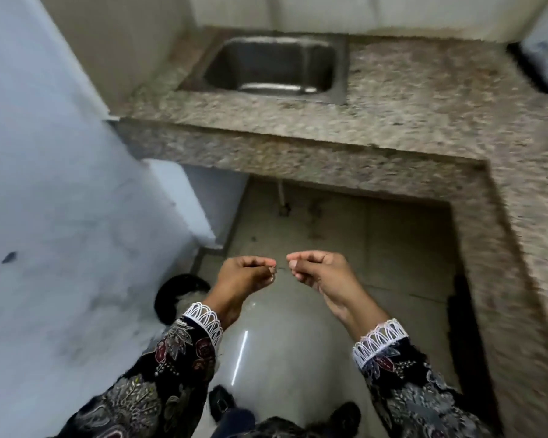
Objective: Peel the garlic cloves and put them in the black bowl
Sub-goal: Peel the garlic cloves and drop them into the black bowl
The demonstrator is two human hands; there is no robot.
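My left hand (247, 276) and my right hand (317, 270) hover side by side above the tiled floor, palms turned up and fingers curled in, fingertips almost meeting. I see no garlic clove in either hand. A black bowl (171, 295) sits low on the left beside the wall, partly hidden by my left wrist, with something pale inside it that is too blurred to name.
A speckled granite counter (393, 99) runs across the back and down the right side, with a steel sink (272, 67) set into it. A pale blue wall (60, 184) stands at the left. A glossy floor (282, 358) lies below my hands.
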